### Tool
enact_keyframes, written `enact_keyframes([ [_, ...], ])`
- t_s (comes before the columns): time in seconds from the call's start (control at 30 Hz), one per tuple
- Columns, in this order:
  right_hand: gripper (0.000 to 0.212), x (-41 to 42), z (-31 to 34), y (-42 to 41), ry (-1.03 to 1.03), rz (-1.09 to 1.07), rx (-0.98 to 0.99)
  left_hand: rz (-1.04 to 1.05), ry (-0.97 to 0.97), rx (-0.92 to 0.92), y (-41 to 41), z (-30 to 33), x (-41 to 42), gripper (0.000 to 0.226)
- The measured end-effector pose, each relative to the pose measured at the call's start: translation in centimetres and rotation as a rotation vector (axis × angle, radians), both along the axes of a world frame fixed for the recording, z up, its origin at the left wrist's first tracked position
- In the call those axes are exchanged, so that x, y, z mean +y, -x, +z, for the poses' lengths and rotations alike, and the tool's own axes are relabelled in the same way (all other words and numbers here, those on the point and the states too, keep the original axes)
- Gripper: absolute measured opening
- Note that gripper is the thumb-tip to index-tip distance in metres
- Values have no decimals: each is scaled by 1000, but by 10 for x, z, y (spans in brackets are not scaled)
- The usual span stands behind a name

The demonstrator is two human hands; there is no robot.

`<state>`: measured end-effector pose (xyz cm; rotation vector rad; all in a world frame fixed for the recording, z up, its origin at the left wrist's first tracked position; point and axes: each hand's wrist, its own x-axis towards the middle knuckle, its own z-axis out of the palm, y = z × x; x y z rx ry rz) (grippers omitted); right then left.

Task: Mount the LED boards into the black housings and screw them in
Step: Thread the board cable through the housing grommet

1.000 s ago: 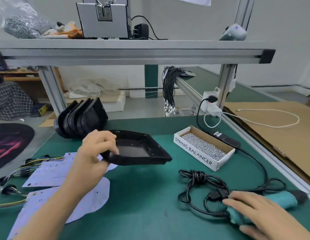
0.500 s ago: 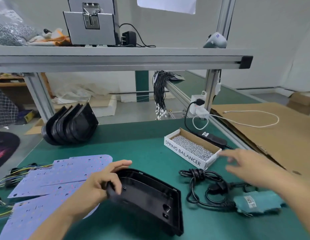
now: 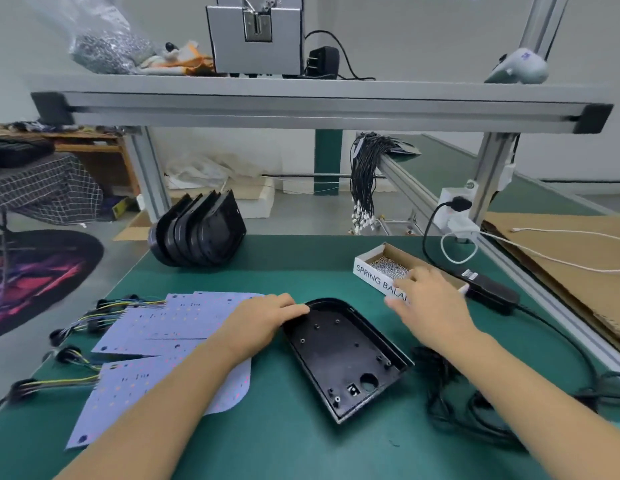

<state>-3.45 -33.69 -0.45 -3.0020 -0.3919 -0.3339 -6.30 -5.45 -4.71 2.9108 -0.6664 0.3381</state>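
Note:
A black housing (image 3: 343, 358) lies flat on the green table (image 3: 294, 441), hollow side up, rounded end away from me. My left hand (image 3: 263, 320) rests on its rounded far-left rim with fingers laid over the edge. My right hand (image 3: 429, 303) hovers with spread fingers over the near end of the cardboard screw box (image 3: 381, 265), holding nothing. Several pale violet LED boards (image 3: 170, 327) with wire leads lie left of the housing, partly under my left forearm. A stack of further black housings (image 3: 197, 233) stands on edge at the table's back left.
A coiled black cable (image 3: 461, 407) lies right of the housing, under my right forearm. A black power adapter (image 3: 488, 289) sits behind the screw box. An aluminium shelf frame (image 3: 319, 109) spans overhead. Cardboard sheets (image 3: 571, 265) cover the bench at right.
The housing went from held in the air to lying flat on the table, my left hand staying on its rim. My right hand left the screwdriver and moved up to the screw box.

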Motion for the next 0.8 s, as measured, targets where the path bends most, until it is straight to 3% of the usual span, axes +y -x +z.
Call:
enact_keyframes([
  [0.1,46,35,-12,20,-123,141,291,0,-137,-72,-5,4,-3,73],
  [0.23,55,30,-24,25,-131,120,325,333,95,-109,-2,19,43,62],
  [0.33,58,22,-18,25,-59,118,305,686,-38,305,9,38,100,96],
  [0.37,59,22,-15,25,-27,124,278,734,-50,442,13,41,112,102],
  [0.43,59,32,-7,29,-22,156,210,724,-27,543,18,39,125,102],
  [0.53,53,59,3,32,-78,260,169,627,128,515,19,36,133,87],
  [0.6,51,81,9,30,-89,323,176,655,251,471,22,37,146,60],
  [0.67,50,104,14,28,-92,375,192,759,137,399,27,38,162,29],
  [0.8,48,141,17,28,-55,456,225,803,-160,233,36,33,168,18],
])
